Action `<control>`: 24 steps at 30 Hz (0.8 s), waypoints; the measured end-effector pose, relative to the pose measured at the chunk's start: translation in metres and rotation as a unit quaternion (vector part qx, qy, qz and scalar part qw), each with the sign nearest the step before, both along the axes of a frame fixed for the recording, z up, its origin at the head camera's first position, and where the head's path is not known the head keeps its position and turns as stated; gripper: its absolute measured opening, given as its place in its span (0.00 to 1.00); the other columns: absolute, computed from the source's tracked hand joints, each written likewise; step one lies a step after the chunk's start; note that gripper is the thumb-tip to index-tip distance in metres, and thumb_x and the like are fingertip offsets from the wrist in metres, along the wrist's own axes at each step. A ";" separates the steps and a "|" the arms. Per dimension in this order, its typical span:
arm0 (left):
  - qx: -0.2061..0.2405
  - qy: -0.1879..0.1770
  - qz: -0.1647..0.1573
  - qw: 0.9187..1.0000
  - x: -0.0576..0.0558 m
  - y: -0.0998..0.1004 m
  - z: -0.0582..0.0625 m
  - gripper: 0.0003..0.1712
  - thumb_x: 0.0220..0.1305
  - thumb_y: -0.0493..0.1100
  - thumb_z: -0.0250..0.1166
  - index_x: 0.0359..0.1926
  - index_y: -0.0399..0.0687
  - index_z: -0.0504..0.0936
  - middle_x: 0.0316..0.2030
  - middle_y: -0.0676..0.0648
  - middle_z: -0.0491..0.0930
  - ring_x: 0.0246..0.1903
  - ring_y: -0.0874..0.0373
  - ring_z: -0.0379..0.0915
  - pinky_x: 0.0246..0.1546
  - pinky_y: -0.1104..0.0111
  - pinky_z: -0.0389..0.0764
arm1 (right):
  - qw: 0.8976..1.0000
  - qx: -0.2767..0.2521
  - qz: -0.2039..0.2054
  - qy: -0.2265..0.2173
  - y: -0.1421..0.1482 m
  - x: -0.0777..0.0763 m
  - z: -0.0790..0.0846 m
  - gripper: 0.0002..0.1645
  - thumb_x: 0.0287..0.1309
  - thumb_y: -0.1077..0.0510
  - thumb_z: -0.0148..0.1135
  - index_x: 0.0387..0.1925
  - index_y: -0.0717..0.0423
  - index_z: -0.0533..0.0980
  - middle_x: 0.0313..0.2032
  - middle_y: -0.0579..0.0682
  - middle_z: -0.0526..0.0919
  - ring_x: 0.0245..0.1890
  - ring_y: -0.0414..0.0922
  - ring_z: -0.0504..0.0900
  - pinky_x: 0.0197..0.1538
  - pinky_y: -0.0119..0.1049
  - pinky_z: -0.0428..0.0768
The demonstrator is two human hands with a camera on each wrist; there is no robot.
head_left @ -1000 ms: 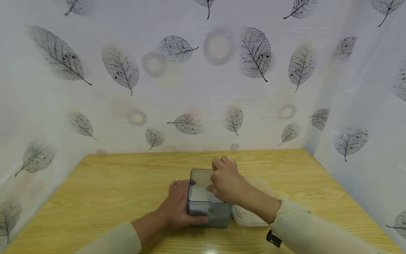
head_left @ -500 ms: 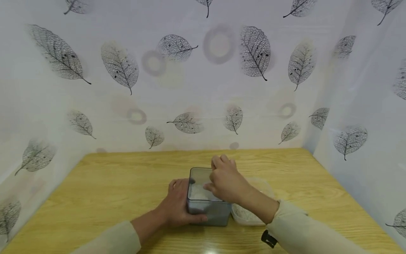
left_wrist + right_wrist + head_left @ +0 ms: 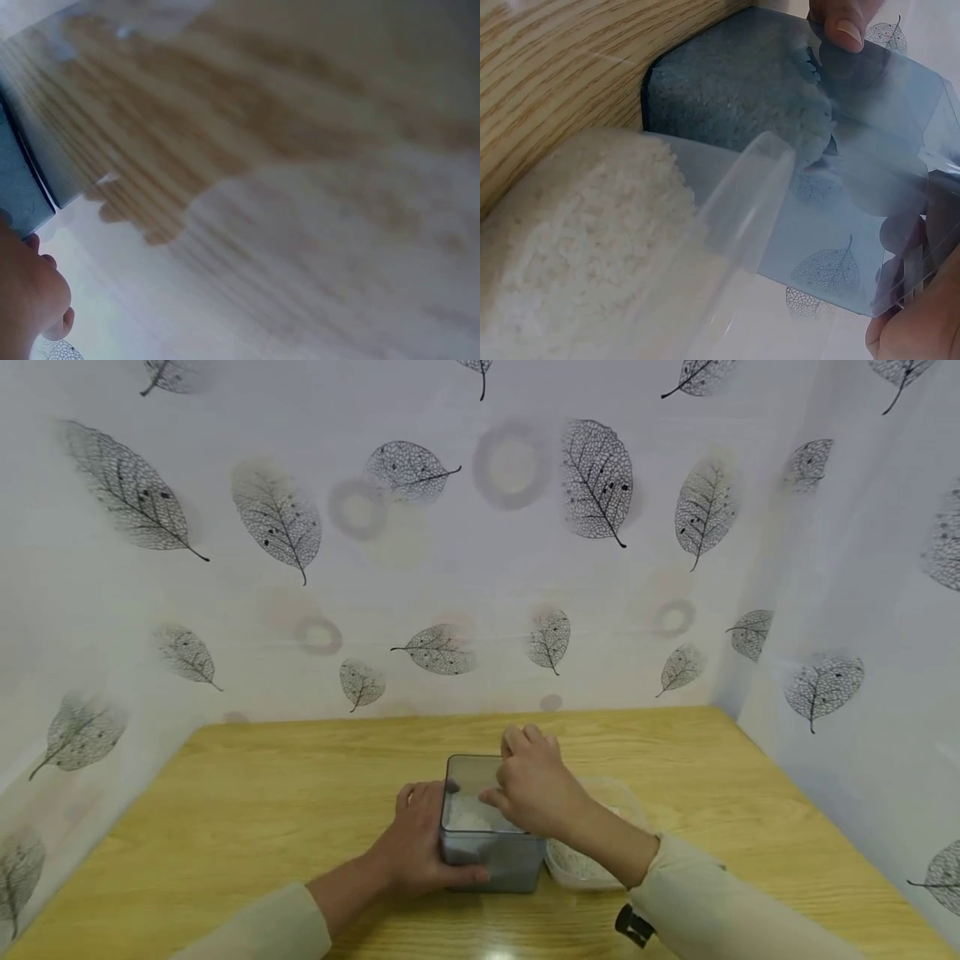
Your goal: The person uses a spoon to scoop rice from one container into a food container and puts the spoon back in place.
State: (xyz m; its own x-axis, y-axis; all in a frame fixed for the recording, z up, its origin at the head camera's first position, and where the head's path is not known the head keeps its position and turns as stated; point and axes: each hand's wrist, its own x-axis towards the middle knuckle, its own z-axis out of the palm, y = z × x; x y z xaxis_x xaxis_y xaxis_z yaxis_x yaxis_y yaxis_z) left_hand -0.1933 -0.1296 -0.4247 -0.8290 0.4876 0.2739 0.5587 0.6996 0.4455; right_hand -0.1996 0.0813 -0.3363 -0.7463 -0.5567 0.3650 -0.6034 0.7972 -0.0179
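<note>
A grey see-through square box (image 3: pixel 491 864) stands on the table with white rice (image 3: pixel 468 817) in it. My left hand (image 3: pixel 420 843) grips its left side, the thumb along the front wall and the fingers behind. My right hand (image 3: pixel 540 785) is over the box's right rim with its fingers curled. Through the wall, the right wrist view shows its fingers (image 3: pixel 901 234) around a blurred rounded, cup-like thing (image 3: pixel 877 184); I cannot tell its exact kind. Beside the box, partly under my right forearm, sits a clear plastic container (image 3: pixel 588 885) of rice.
A wooden table (image 3: pixel 300 777) lies under everything. Pale curtains (image 3: pixel 480 568) printed with leaves rise behind it and on both sides. A black band (image 3: pixel 633 927) shows by my right sleeve.
The rice in the box shows as a whiter heap near the front left than a second ago. My right hand has barely moved; the left keeps its hold on the box.
</note>
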 end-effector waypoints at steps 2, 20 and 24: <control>-0.001 0.001 0.002 1.000 0.000 -0.001 -0.001 0.63 0.41 0.82 0.67 0.67 0.45 0.61 0.56 0.49 0.70 0.59 0.52 0.63 0.64 0.48 0.53 | 1.000 -0.002 -0.001 0.002 -0.001 -0.001 -0.001 0.25 0.53 0.43 0.73 0.10 0.49 0.76 0.32 0.46 0.68 0.34 0.45 0.63 0.38 0.40 0.61; 0.011 0.009 0.000 1.000 0.000 -0.002 -0.001 0.62 0.42 0.82 0.67 0.65 0.45 0.62 0.55 0.48 0.71 0.58 0.51 0.63 0.63 0.47 0.54 | 0.999 -0.039 -0.012 0.010 0.000 0.003 0.000 0.28 0.51 0.44 0.75 0.06 0.47 0.72 0.30 0.44 0.63 0.34 0.45 0.59 0.38 0.40 0.56; 0.012 0.013 -0.002 1.000 0.000 -0.002 -0.005 0.61 0.42 0.83 0.66 0.65 0.45 0.62 0.55 0.48 0.71 0.58 0.52 0.63 0.62 0.47 0.55 | 0.998 -0.057 -0.020 -0.004 0.001 0.004 -0.001 0.29 0.50 0.44 0.75 0.05 0.46 0.70 0.30 0.44 0.63 0.35 0.46 0.58 0.38 0.40 0.57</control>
